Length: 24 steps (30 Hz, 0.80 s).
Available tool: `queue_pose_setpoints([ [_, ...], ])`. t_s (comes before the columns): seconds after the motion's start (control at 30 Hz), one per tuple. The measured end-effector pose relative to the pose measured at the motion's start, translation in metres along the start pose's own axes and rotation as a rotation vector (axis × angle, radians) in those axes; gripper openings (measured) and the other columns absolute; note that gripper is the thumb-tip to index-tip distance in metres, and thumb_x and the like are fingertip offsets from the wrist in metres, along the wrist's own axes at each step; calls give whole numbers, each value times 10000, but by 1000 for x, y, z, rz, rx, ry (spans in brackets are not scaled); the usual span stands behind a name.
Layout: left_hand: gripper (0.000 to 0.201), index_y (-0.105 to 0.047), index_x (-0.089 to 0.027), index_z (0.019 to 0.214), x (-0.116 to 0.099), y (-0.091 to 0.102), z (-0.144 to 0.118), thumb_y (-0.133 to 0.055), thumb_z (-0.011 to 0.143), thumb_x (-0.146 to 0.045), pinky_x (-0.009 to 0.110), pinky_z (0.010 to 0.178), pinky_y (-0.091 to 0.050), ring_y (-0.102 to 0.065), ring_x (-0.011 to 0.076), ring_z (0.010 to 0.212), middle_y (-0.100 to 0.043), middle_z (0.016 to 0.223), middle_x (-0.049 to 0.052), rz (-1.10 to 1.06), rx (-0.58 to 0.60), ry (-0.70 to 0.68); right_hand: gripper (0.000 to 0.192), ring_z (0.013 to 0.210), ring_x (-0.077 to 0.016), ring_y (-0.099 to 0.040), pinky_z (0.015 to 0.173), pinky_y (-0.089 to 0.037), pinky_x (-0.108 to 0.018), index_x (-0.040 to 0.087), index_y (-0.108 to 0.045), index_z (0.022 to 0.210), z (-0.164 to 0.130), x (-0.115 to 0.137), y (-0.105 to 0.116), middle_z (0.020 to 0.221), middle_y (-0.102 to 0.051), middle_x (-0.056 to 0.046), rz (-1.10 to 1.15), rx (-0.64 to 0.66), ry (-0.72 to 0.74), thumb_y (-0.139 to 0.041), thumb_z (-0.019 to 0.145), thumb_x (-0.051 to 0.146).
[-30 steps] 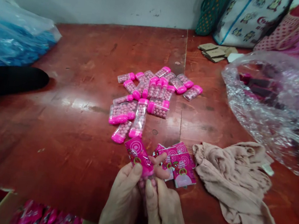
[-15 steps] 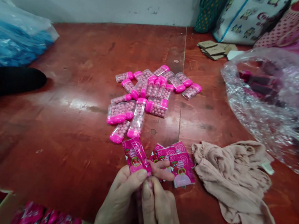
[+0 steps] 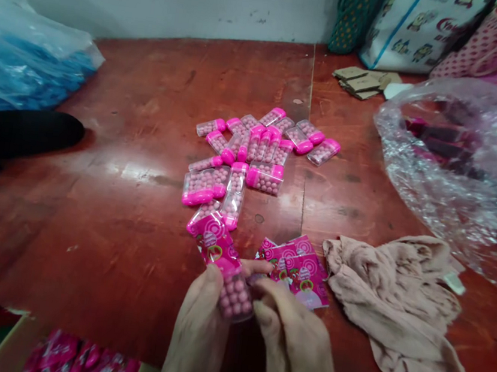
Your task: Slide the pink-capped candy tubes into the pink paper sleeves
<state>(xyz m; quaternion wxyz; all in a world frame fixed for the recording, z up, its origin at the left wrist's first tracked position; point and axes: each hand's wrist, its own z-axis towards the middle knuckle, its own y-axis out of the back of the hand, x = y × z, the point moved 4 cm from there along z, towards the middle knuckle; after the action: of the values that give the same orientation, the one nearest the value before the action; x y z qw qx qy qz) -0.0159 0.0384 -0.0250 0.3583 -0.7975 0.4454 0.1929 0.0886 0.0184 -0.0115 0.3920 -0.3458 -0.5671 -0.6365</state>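
both hands near edge, centre. left hand (image 3: 198, 331) + right hand (image 3: 296, 349) pinch one clear candy tube (image 3: 235, 296) w/ a pink label sleeve (image 3: 214, 243) half on. tube's long axis runs near-right to far-left; sleeve end points away frm fingers. left hand closer to sleeve. loose tubes pile (image 3: 253, 150) lies farther off.

— What's different from a second ago?
— The candy case (image 3: 235, 296) now shows bare between the hands; before, only the pink sleeve (image 3: 214, 242) showed above the thumbs.
— And the sleeve?
— It has slid further up the case, its far end now overlapping the nearest cases in the pile (image 3: 245, 155).
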Motion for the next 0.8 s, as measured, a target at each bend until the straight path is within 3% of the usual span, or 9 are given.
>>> queue_pose_setpoints([
  [0.13, 351, -613, -168, 581, 3, 3, 1, -593, 738, -482, 225, 400, -416, -555, 145, 454, -602, 492, 29, 37, 0, -11, 305, 760, -200, -641, 677, -530, -302, 200, -564, 1167, 6, -3, 8, 845, -679, -78, -283, -85, 140, -387, 919, 216],
  [0.23, 420, -575, -154, 506, 9, 2, 0, -558, 767, -482, 191, 317, -322, -475, 100, 348, -539, 415, 12, 84, 29, 13, 315, 714, -203, -631, 685, -528, -320, 223, -606, 1126, 8, -5, 6, 751, -662, -63, -334, -46, 178, -366, 923, 226],
  [0.47, 466, -528, -138, 478, 10, 4, -1, -617, 687, -545, 143, 285, -280, -392, 42, 284, -499, 371, -30, 100, -62, 91, 327, 799, -210, -615, 778, -514, -344, 189, -602, 1115, 7, -4, 7, 824, -654, -88, -407, -5, 311, -336, 926, 200],
  [0.63, 510, -512, -136, 480, 11, 2, 4, -642, 596, -615, 138, 271, -270, -381, 37, 268, -468, 346, -45, 118, -34, 94, 302, 855, -209, -605, 813, -517, -362, 144, -565, 1125, 4, -9, 5, 863, -648, -95, -468, 1, 397, -349, 913, 146],
  [0.8, 502, -518, -131, 504, 13, 4, 9, -645, 604, -606, 133, 275, -271, -395, 38, 290, -474, 365, -43, 134, -11, 87, 271, 885, -235, -604, 813, -518, -392, 110, -562, 1079, 3, -15, -1, 887, -645, -126, -524, -34, 431, -382, 878, 95],
])
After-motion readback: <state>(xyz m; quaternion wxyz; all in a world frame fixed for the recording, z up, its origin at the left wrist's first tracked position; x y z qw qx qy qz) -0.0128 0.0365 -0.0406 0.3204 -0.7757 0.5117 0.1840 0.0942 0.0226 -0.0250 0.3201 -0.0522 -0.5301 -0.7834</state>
